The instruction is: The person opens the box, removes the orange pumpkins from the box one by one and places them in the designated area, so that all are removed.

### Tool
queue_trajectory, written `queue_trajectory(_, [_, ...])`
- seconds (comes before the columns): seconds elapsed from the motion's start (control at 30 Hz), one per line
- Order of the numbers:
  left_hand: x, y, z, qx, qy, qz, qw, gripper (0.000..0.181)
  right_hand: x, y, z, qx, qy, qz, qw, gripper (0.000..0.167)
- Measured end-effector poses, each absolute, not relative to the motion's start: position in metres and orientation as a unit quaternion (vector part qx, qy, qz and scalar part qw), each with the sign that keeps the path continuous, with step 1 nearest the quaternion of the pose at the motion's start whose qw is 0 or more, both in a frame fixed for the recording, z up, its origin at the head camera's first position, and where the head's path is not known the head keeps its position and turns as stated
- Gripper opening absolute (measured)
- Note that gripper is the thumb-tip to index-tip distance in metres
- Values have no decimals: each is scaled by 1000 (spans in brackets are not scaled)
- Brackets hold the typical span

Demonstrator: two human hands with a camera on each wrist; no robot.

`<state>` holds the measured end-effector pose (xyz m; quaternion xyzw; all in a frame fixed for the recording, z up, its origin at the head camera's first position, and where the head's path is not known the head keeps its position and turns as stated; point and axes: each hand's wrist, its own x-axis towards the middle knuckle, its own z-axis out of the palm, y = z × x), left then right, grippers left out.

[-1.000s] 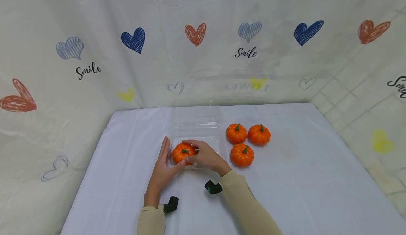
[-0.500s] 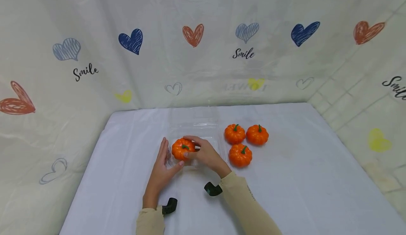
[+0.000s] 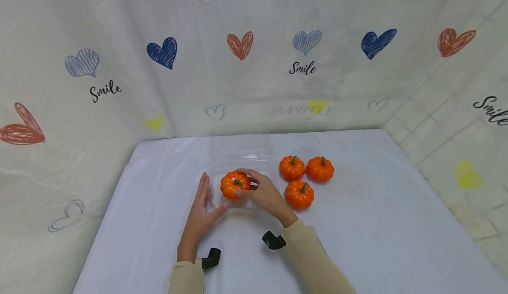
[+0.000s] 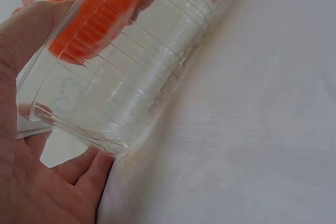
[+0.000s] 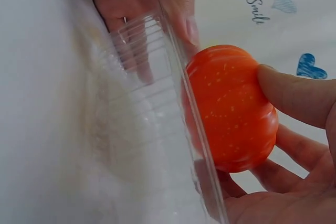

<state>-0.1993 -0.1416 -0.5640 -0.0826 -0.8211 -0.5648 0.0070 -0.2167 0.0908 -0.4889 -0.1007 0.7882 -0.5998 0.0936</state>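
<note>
A small orange pumpkin with a green stem (image 3: 230, 184) is held by my right hand (image 3: 270, 199), thumb on the near side and fingers at the back. It hangs over a clear plastic clamshell box (image 4: 126, 82), well above its floor; the right wrist view shows part of it behind the transparent wall, near the rim. My left hand (image 3: 200, 217) rests at the box's front left corner, its fingers straight along the left side and its thumb extended across the front. In the left wrist view the thumb touches the rim.
Three more orange pumpkins stand grouped right of the box: one at the back left (image 3: 292, 168), one at the back right (image 3: 320, 169), one in front (image 3: 299, 195). The box's hinged lid (image 3: 240, 147) lies back towards the heart-printed curtain (image 3: 262, 78). White cloth (image 3: 377, 223) covers the table.
My right hand has raised the pumpkin from low in the box's front left and carried it slightly right. My left hand has stayed at the box's corner, its thumb now apart from the pumpkin.
</note>
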Motion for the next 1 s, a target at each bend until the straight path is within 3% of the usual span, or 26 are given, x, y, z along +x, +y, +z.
queue_trajectory(0.7, [-198,-142,-565,-78,-833,-548,1,108,-196,151,-466,-64,787,-610,62,62])
queue_trajectory(1.0, [-197,-142,-562,-86,-827,-556,2,109,-186,185,-460,-60,802,-594,19,63])
